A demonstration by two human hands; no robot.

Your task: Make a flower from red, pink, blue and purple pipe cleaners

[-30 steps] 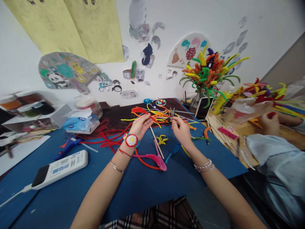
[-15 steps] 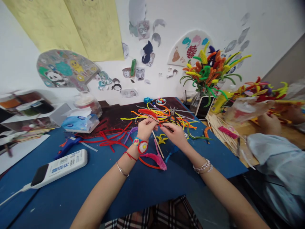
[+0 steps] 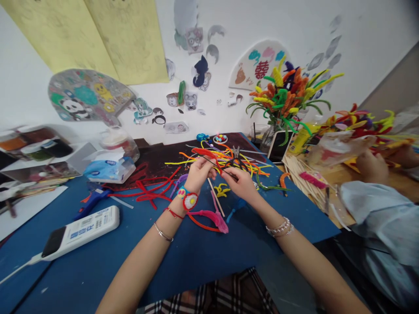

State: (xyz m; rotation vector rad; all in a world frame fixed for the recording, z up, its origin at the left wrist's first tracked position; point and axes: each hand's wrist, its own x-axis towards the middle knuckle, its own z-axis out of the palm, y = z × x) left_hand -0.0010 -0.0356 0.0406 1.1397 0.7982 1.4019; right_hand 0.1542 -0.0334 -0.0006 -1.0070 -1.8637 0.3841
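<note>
A red fuzzy pipe-cleaner piece is pinched in the fingers of my left hand, above the middle of the blue table. Close to its right, my right hand has its fingers closed on a thin dark tool or wire that reaches toward the red piece; its exact kind is unclear. Yellow and orange pipe cleaners and black-handled pliers lie behind the hands. Below them are a wooden stick, a small yellow twisted piece and a pink piece.
Red pipe cleaners, a blue glue gun, a white power bank and a tissue pack lie left. At right stand a phone and a pipe-cleaner bouquet; another person's hand is beyond.
My left hand has turned and shifted slightly left, its wrist lower. The red piece has tilted slightly. My right hand stays near the same spot.
</note>
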